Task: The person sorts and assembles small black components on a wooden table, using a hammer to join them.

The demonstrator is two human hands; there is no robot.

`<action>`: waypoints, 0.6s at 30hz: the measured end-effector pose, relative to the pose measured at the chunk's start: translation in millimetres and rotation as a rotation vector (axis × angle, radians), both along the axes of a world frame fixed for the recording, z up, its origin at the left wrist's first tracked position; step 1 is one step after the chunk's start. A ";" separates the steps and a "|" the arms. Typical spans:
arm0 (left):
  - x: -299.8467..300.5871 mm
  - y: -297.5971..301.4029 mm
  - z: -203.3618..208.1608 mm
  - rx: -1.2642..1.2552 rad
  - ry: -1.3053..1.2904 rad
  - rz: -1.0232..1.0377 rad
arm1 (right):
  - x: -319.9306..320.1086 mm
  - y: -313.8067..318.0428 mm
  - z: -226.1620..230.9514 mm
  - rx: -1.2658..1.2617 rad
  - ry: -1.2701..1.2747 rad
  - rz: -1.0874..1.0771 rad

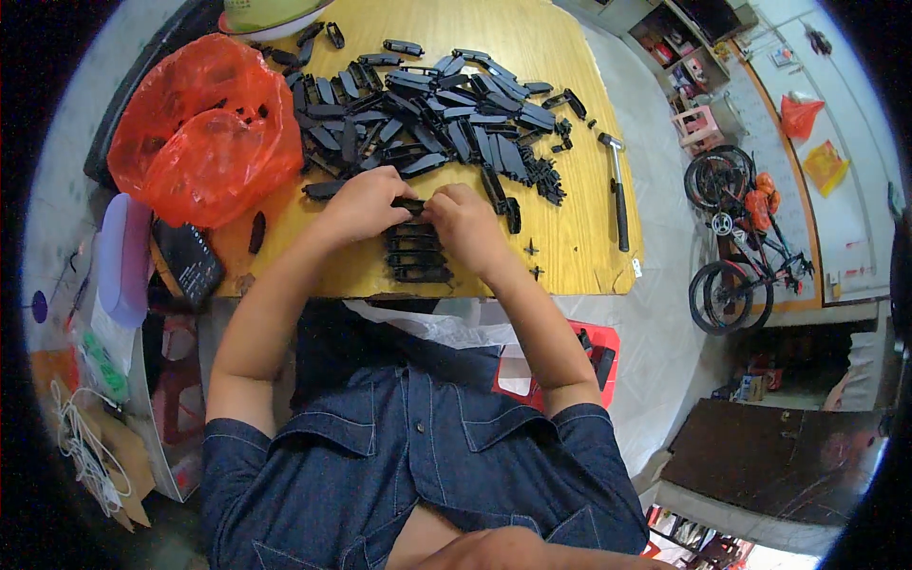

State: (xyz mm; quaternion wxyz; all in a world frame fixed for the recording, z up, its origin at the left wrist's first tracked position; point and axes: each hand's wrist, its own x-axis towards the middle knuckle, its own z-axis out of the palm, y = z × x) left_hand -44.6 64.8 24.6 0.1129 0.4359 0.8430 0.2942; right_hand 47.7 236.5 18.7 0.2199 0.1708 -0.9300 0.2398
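My left hand [366, 204] and my right hand [464, 223] meet near the front of the yellow table, both closed on the ends of one long black plastic piece [410, 211]. Fingers cover much of that piece. Directly in front of it, toward me, several similar black pieces [418, 258] lie side by side in a neat stack-like row. Beyond my hands spreads a large heap of loose black plastic parts [418, 109]. Small black cross-shaped bits [543, 180] gather at the heap's right side, and a few more lie right of my right hand.
A hammer [617, 190] lies along the table's [570, 256] right side. At the left are a red plastic bag [204, 133], a phone [188, 261] and a purple case [125, 261]. A bowl [274, 14] stands at the far left. Bicycles [736, 237] stand beyond the right side.
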 end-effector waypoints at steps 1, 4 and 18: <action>-0.5 -0.3 -0.3 0.002 0.002 -0.004 | 0.0 -0.8 -1.1 -0.064 -0.051 -0.026; -2.5 -0.3 -0.6 0.006 0.011 -0.021 | 1.0 -3.8 -3.6 -0.175 -0.102 -0.065; -5.4 3.7 4.6 -0.046 -0.010 -0.061 | 5.3 -3.9 22.6 0.156 -0.314 -0.206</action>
